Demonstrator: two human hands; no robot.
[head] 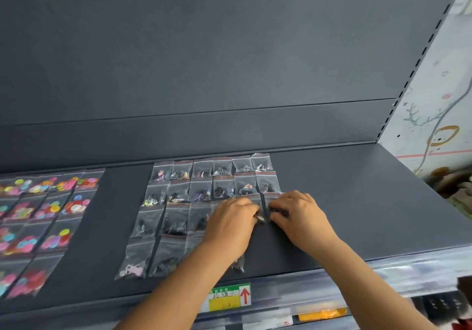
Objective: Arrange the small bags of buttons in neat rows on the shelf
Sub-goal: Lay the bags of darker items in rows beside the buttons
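At the far left of the dark grey metal shelf (pixel 344 201), a block of clear plastic bags of bright round multicoloured buttons (pixel 48 209) lies in rows, cut off by the left edge of the view. Well apart from it, toward the middle, a second block of small clear zip bags with red seal strips holding dark and mixed buttons (pixel 178 201) lies flat in neat rows that run from the back wall toward the front lip. The left hand (pixel 229 223) lies over the right part of this block, hiding several bags beneath palm and forearm; its fingers curl down and pinch the lower edge of a bag of dark buttons (pixel 258 208) in the third row. Just beside it, the right hand (pixel 298 217) presses curled fingers onto the neighbouring end bag of black buttons (pixel 274 204), which closes the row's right end. The two hands nearly touch at their fingertips. Under the left forearm a further bag (pixel 238 263) shows only in part. The button shapes inside the dark bags are too small to tell. On the shelf's front rail sits a green, white and yellow price label with a red arrow (pixel 229 297), its writing unreadable.
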